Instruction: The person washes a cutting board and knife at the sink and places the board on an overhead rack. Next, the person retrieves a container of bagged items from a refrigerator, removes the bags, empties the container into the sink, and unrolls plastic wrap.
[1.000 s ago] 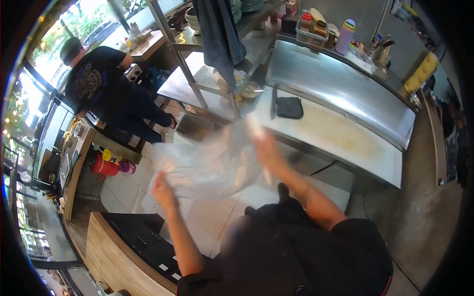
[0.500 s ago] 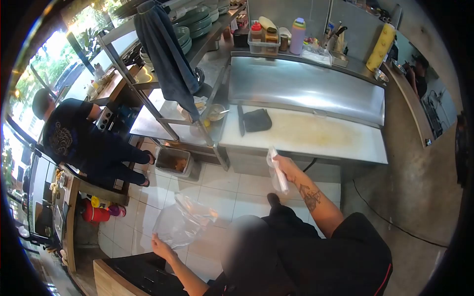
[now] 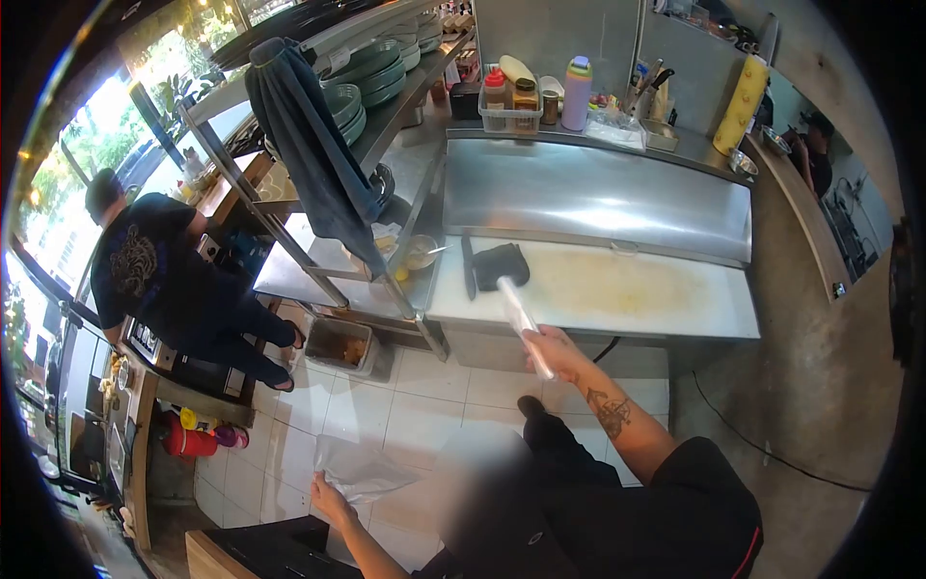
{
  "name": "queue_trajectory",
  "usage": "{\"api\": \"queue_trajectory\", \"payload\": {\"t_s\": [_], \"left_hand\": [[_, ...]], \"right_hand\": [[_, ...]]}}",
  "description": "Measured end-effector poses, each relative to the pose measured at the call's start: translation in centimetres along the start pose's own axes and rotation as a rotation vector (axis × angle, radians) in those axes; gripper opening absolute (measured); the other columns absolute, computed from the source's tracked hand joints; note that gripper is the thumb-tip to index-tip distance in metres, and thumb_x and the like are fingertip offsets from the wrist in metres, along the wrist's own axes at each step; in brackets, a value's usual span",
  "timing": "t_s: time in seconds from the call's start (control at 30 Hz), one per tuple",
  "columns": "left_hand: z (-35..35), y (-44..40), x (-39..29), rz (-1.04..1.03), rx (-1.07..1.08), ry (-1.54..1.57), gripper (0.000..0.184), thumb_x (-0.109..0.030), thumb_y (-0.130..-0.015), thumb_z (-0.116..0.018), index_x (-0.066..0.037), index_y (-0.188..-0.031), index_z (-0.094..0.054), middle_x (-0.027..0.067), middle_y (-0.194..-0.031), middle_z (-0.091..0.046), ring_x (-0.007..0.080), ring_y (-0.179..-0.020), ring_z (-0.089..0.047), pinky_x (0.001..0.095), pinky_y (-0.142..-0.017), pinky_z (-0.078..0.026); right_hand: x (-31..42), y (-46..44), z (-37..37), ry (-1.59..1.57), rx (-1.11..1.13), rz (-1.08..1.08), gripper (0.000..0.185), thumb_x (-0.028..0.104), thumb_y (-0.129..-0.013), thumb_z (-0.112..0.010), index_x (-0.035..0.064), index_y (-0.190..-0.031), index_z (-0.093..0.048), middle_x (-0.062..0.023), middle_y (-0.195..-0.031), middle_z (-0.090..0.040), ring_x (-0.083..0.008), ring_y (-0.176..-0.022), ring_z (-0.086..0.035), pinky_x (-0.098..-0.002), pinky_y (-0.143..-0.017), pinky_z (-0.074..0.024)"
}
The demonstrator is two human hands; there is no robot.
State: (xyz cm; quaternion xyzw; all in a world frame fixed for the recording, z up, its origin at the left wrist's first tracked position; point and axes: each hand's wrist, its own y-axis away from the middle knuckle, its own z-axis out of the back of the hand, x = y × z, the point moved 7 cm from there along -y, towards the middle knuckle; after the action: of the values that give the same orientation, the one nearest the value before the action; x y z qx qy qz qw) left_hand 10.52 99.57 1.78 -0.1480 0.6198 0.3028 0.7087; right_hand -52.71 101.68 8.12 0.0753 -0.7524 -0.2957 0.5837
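My left hand point(image 3: 332, 498) pinches the edge of a thin clear plastic sheet point(image 3: 367, 470), which hangs crumpled over the floor tiles; I cannot tell if it is a bag. A slim whitish roll of plastic film point(image 3: 522, 317) is gripped in my right hand point(image 3: 557, 351), its far end reaching over the front edge of the white cutting board point(image 3: 666, 289). On that board, beyond the roll, lie a folded dark cloth point(image 3: 502, 265) and a knife point(image 3: 469, 268).
A steel-lidded counter point(image 3: 598, 198) backs the board, with sauce bottles in a plastic bin point(image 3: 509, 118) behind it. To the left stand a shelf with a hanging dark cloth point(image 3: 313, 154) and a waste bin point(image 3: 340, 345). Another person point(image 3: 174, 261) works at the far left.
My right hand has lowered slightly, and the roll has swung up and forward over the board edge. My left hand has moved a little right and down; the sheet looks more gathered.
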Motion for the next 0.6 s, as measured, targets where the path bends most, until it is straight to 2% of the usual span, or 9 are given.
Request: {"api": "queue_trajectory", "payload": {"t_s": [0.1, 0.17, 0.2, 0.27, 0.33, 0.4, 0.47, 0.53, 0.6], "left_hand": [[-0.4, 0.0, 1.0, -0.088, -0.021, -0.107, 0.037, -0.031, -0.099, -0.056, 0.004, -0.102, -0.066, -0.0006, -0.078, -0.048, 0.0117, -0.071, -0.043, 0.0306, -0.065, -0.037], [-0.6, 0.8, 1.7, 0.022, -0.076, -0.053, 0.045, -0.033, -0.097, -0.051, 0.006, -0.113, -0.067, 0.0098, -0.101, -0.063, 0.0204, -0.095, -0.055, 0.0334, -0.086, -0.043], [-0.7, 1.2, 1.3, 0.020, -0.095, -0.045, 0.045, -0.033, -0.097, -0.051, 0.006, -0.113, -0.067, 0.0098, -0.101, -0.063, 0.0204, -0.095, -0.055, 0.0334, -0.086, -0.043], [-0.9, 2.4, 1.3, 0.122, -0.113, -0.086, 0.038, -0.029, -0.095, -0.050, 0.002, -0.107, -0.069, 0.0009, -0.077, -0.052, 0.0134, -0.068, -0.044, 0.0298, -0.063, -0.037], [-1.3, 3.5, 1.7, 0.176, -0.182, -0.050, 0.033, -0.026, -0.093, -0.052, 0.000, -0.104, -0.069, -0.0007, -0.074, -0.049, 0.0122, -0.065, -0.042, 0.0287, -0.061, -0.035], [-1.2, 4.4, 3.2, 0.233, -0.251, -0.018, 0.028, -0.022, -0.091, -0.053, -0.002, -0.100, -0.070, -0.0023, -0.070, -0.047, 0.0111, -0.063, -0.040, 0.0275, -0.059, -0.033], [-1.6, 5.1, 4.3, 0.066, -0.213, -0.045, 0.019, -0.020, -0.091, -0.058, -0.004, -0.091, -0.069, -0.0050, -0.064, -0.042, 0.0083, -0.059, -0.036, 0.0273, -0.055, -0.029], [-2.8, 7.8, 4.4, 0.092, -0.290, -0.052, 0.017, -0.019, -0.092, -0.060, -0.005, -0.087, -0.067, -0.0048, -0.064, -0.042, 0.0076, -0.059, -0.037, 0.0282, -0.055, -0.029], [-3.5, 10.5, 3.1, 0.127, -0.400, -0.043, 0.016, -0.019, -0.092, -0.062, -0.005, -0.083, -0.066, -0.0046, -0.064, -0.041, 0.0069, -0.060, -0.037, 0.0291, -0.054, -0.028]], "right_hand": [[1.6, -2.1, 0.3, 0.053, -0.038, 0.056, 0.039, 0.032, -0.098, -0.060, -0.0004, -0.119, -0.057, -0.0082, -0.088, -0.061, -0.0160, -0.063, -0.060, -0.0309, -0.057, -0.0540], [4.0, -4.1, 0.4, 0.113, -0.053, 0.095, 0.039, 0.030, -0.097, -0.061, -0.0011, -0.119, -0.057, -0.0086, -0.087, -0.060, -0.0160, -0.063, -0.060, -0.0313, -0.056, -0.0534], [5.5, -5.4, 0.6, 0.150, -0.058, 0.115, 0.040, 0.027, -0.094, -0.061, -0.0019, -0.122, -0.057, -0.0101, -0.090, -0.062, -0.0183, -0.069, -0.062, -0.0325, -0.061, -0.0540], [8.0, -8.8, 0.9, 0.201, -0.032, 0.138, 0.043, 0.024, -0.091, -0.061, -0.0026, -0.124, -0.056, -0.0116, -0.092, -0.063, -0.0207, -0.074, -0.064, -0.0338, -0.067, -0.0546], [12.6, -12.4, 0.7, 0.385, -0.073, 0.494, 0.047, 0.023, -0.087, -0.061, -0.0013, -0.127, -0.057, -0.0100, -0.095, -0.063, -0.0200, -0.085, -0.063, -0.0329, -0.075, -0.0520], [16.8, -15.4, -0.5, 0.387, 0.005, 0.539, 0.048, 0.020, -0.086, -0.060, -0.0019, -0.129, -0.056, -0.0124, -0.100, -0.065, -0.0194, -0.091, -0.062, -0.0335, -0.084, -0.0499], [21.5, -18.7, -1.5, 0.507, 0.060, 0.834, 0.049, 0.018, -0.085, -0.061, -0.0032, -0.130, -0.055, -0.0174, -0.107, -0.067, -0.0234, -0.098, -0.065, -0.0365, -0.088, -0.0507], [23.5, -25.0, -1.7, 0.741, -0.042, 0.932, 0.054, 0.017, -0.085, -0.062, -0.0021, -0.134, -0.053, -0.0234, -0.115, -0.067, -0.0308, -0.107, -0.066, -0.0395, -0.091, -0.0505], [27.9, -28.4, -4.3, 0.771, 0.142, 0.964, 0.053, 0.010, -0.085, -0.060, 0.0028, -0.137, -0.052, -0.0175, -0.115, -0.066, -0.0274, -0.102, -0.064, -0.0352, -0.093, -0.0489]]}}
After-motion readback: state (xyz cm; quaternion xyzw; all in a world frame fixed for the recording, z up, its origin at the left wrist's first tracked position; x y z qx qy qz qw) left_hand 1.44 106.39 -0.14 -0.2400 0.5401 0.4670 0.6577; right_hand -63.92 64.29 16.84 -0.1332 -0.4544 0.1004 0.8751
